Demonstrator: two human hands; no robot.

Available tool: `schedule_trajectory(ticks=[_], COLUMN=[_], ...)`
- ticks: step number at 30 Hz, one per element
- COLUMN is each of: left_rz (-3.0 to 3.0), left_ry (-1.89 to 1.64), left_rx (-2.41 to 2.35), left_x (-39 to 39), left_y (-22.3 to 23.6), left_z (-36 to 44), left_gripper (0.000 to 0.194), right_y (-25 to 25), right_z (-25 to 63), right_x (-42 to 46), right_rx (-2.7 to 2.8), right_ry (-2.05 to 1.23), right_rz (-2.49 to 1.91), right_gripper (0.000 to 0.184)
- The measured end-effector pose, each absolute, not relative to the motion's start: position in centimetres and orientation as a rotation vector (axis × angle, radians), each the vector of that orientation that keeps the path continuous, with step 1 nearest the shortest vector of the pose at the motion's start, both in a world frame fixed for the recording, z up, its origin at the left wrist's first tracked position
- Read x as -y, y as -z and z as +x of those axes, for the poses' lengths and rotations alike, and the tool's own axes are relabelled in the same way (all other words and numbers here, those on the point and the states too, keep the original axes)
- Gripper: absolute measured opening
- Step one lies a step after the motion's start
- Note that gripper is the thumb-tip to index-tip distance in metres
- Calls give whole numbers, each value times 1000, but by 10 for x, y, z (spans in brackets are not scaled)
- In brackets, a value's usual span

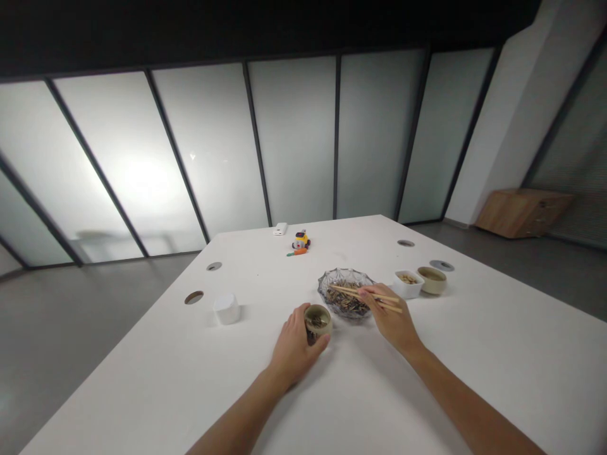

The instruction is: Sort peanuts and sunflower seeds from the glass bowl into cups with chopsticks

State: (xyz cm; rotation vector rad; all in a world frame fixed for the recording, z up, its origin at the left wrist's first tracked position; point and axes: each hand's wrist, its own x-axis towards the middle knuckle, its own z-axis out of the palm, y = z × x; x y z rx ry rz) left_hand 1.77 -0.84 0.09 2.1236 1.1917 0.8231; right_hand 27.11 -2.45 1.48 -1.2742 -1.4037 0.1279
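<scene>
My left hand [298, 346] is wrapped round a small beige-green cup [324, 328], which stands on the table and has some dark bits inside. A pair of wooden chopsticks [386, 298] is gripped in my right hand [392, 319]. Their tips reach into a clear faceted glass bowl [334, 278] that contains many thin brown pieces, perhaps seeds or dried leaves; I cannot tell which. Whether the tips pinch a piece is too small to see. Right of the bowl stands a white dish [408, 291] with pale pieces in it, touching or close to a second beige-green cup [434, 281].
On the left of the white table [156, 379] sits a white rounded container [226, 309]. Farther back lie a yellow toy vehicle [300, 239], an orange carrot-shaped item [298, 251] and a white box-like device [280, 229]. Several round grommet holes [194, 297] pierce the tabletop.
</scene>
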Motion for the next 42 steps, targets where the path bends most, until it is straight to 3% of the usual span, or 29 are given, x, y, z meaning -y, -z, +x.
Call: schedule_trajectory(ticks=[15,29,39,42], left_rz=[2123,2121,2122,2107], left_ry=[-842,-874,-838,-854], left_rx=[-1185,-1168,-1186,-1179], left_x=[9,8,9,9], left_y=[-2,0,-3,-4], left_z=[18,18,18,18], left_gripper=[68,66,63,63], right_y=[-10,-7,-14,-16], right_z=[272,274,274,278], right_x=[23,20,25,24], right_rx=[1440,1452,1339,1239], right_ry=[-45,41,-53,-212], right_rz=[-1206,-1251,-1284,-1244], right_gripper=[40,47,48,47])
